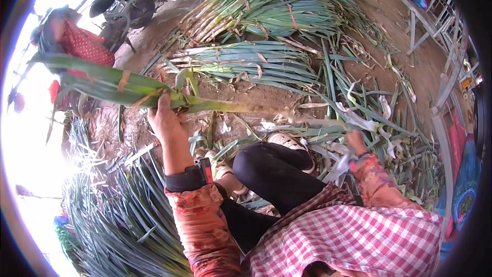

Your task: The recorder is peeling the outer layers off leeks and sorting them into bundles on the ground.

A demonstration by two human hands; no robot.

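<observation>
My left hand (166,123) is closed around a long green onion (215,105), gripping it where the leaves fan out. The onion lies nearly level in front of me. Its broad green leaves point left, and its pale, soil-stained stem reaches right. My right hand (356,142) is beyond the stem's root end, low over the litter of leaves. Motion smears its fingers, so their hold is unclear. A pale, thin strip of peel (338,168) shows just below that hand; whether the hand touches it I cannot tell.
Loose green onions (251,64) lie ahead, with tied bundles (307,15) behind them. Another large pile (128,215) is at my lower left. Peeled leaves (364,120) litter the ground on the right, beside a metal frame (442,123). A motorbike (138,7) stands far left.
</observation>
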